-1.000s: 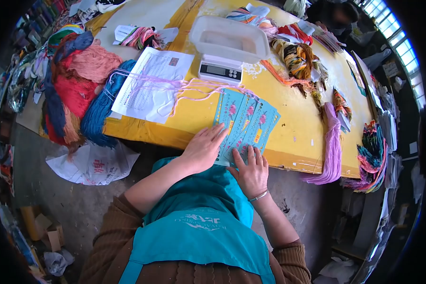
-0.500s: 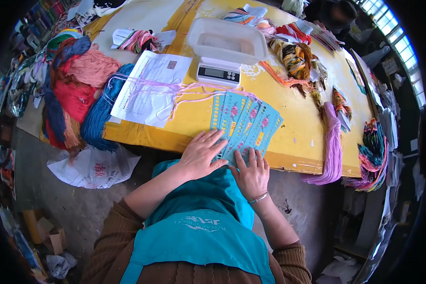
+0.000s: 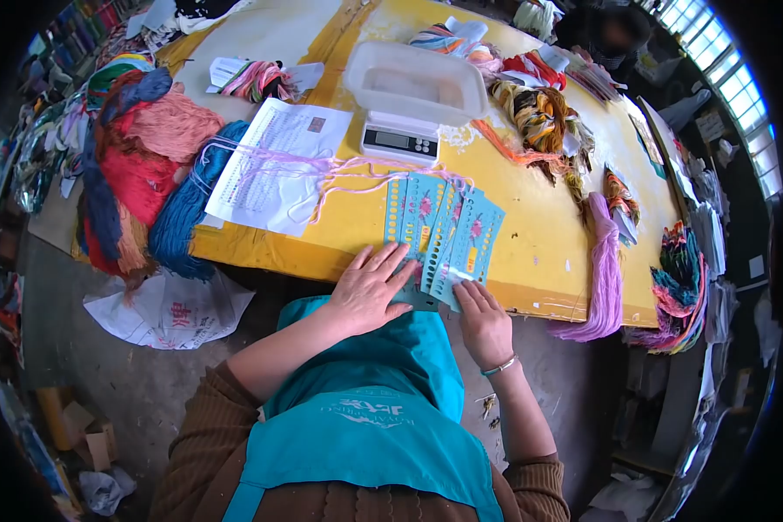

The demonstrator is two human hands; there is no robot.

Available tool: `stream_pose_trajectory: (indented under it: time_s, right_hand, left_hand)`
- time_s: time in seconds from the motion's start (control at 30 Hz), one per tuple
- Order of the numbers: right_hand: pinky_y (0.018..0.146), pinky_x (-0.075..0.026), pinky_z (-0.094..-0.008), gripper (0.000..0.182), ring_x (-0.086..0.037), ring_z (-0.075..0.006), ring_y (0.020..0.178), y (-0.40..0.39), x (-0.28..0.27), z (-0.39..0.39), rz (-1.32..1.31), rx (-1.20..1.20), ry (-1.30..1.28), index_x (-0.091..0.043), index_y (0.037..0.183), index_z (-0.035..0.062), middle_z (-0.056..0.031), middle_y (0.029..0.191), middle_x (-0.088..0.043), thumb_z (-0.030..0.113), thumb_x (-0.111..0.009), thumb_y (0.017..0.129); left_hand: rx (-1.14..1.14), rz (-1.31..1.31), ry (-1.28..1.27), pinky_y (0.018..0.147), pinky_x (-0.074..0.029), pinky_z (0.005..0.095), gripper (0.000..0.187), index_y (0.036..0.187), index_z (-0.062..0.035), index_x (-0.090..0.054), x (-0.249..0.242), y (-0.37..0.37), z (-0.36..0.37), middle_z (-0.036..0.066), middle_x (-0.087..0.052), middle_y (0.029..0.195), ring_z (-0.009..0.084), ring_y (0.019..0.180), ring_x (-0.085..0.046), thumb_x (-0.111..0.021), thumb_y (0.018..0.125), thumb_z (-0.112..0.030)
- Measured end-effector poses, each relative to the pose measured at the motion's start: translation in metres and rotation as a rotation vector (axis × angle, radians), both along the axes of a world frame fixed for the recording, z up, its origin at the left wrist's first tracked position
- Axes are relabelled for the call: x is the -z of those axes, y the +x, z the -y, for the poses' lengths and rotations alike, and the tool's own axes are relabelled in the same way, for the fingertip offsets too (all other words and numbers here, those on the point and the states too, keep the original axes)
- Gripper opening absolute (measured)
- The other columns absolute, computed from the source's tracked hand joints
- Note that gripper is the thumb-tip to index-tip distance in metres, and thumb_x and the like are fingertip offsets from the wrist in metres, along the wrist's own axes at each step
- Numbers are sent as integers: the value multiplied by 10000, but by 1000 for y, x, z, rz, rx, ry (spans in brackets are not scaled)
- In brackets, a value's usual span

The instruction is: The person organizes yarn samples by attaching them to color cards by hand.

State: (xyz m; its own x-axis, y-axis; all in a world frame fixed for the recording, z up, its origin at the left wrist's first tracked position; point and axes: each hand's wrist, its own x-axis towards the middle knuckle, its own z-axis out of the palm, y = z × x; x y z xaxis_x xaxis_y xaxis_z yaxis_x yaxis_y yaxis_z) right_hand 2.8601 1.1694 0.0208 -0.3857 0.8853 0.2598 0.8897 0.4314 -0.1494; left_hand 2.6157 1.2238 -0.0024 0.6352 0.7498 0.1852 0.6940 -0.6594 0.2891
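Note:
Several turquoise punched cards (image 3: 422, 213) with rows of holes and pink flowers lie fanned and overlapping at the table's front edge. My left hand (image 3: 367, 291) rests on their lower left part, fingers spread and flat. On the lower right edge of the cards lies my right hand (image 3: 485, 324), fingers stretched out and side by side; its thumb is hidden. Pale pink threads (image 3: 344, 170) run from the printed sheet (image 3: 274, 157) to the cards' top ends. Just behind the cards stands a white digital scale (image 3: 400, 139) bearing a clear plastic tub (image 3: 418, 80).
Red, salmon and blue yarn hanks (image 3: 161, 165) are heaped at left, beside a white plastic bag (image 3: 174, 309) below. A lilac skein (image 3: 602, 270) and a multicoloured skein (image 3: 680, 287) hang over the right front edge. More bundles (image 3: 539, 113) lie behind. Another person (image 3: 613, 35) is at the far right.
My right hand has moved right and slightly down, from the middle of the cards to their right edge. The cards have shifted left and overlap more closely. My left hand stays on them.

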Motion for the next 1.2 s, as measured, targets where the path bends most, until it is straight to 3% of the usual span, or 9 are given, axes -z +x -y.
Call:
stream_pose_trajectory:
  time_s: [0.07,0.1,0.2,0.4,0.63,0.8,0.97,1.1,1.2]
  right_hand:
    - [858,-520,-377,413,-616,-293,1078,0,-1,1,-80,94,95,-590,1172,38,-148,1166,-630,140,-665,779]
    - [899,-512,-388,443,-615,-317,1081,-1,-4,2,-145,121,122,-581,1160,-4,-163,1163,-630,-48,-565,719]
    - [895,-515,-388,461,-616,-315,1080,3,-7,3,-206,153,269,-578,1159,-20,-169,1167,-629,-65,-562,700]
    - [850,-514,-383,316,-620,-266,1081,-3,30,8,-27,-6,214,-597,1134,39,-127,1153,-639,106,-570,826]
    - [860,-512,-400,353,-614,-293,1074,-2,1,9,-92,-38,81,-588,1149,36,-143,1153,-633,82,-595,799]
    - [886,-495,-420,368,-600,-377,1031,25,-13,-28,-600,218,84,-556,1183,5,-218,1110,-619,-48,-491,825]
    - [901,-488,-409,404,-581,-389,1062,12,-72,-54,-310,145,402,-516,1216,-38,-231,1150,-598,-46,-489,813]
    - [900,-491,-406,409,-575,-348,1111,7,13,-45,5,12,221,-527,1215,-13,-217,1193,-587,15,-520,807]
    - [926,-465,-439,445,-552,-346,1152,-7,23,-16,10,19,67,-511,1241,-8,-209,1232,-569,78,-544,806]
  left_hand:
    - [2,1,6,1116,-220,480,673,1382,-86,-427,0,0,1,136,-287,1503,286,1391,-264,-590,849,-462]
    - [-2,-18,15,1119,-217,476,664,1385,-96,-428,0,0,1,135,-303,1497,281,1387,-275,-573,858,-473]
    - [-8,-38,13,1122,-214,468,672,1389,-99,-422,-2,1,1,133,-326,1486,274,1379,-294,-569,857,-483]
    - [-34,37,44,1118,-232,450,755,1398,-49,-385,4,0,1,129,-359,1464,252,1367,-320,-626,817,-467]
    - [8,-9,60,1094,-253,506,673,1394,-169,-423,-1,3,4,149,-332,1458,303,1359,-309,-648,813,-422]
    - [10,-37,44,1093,-249,513,621,1368,-183,-463,1,4,6,163,-316,1460,324,1357,-301,-639,820,-417]
    - [4,-18,63,1094,-246,521,619,1360,-182,-472,2,4,5,160,-325,1454,328,1357,-302,-643,815,-422]
    - [0,-26,20,1096,-246,518,611,1360,-188,-473,0,4,4,155,-321,1461,319,1361,-299,-636,821,-425]
    - [-3,10,38,1098,-244,516,616,1357,-186,-477,0,3,4,152,-320,1465,315,1362,-300,-643,815,-426]
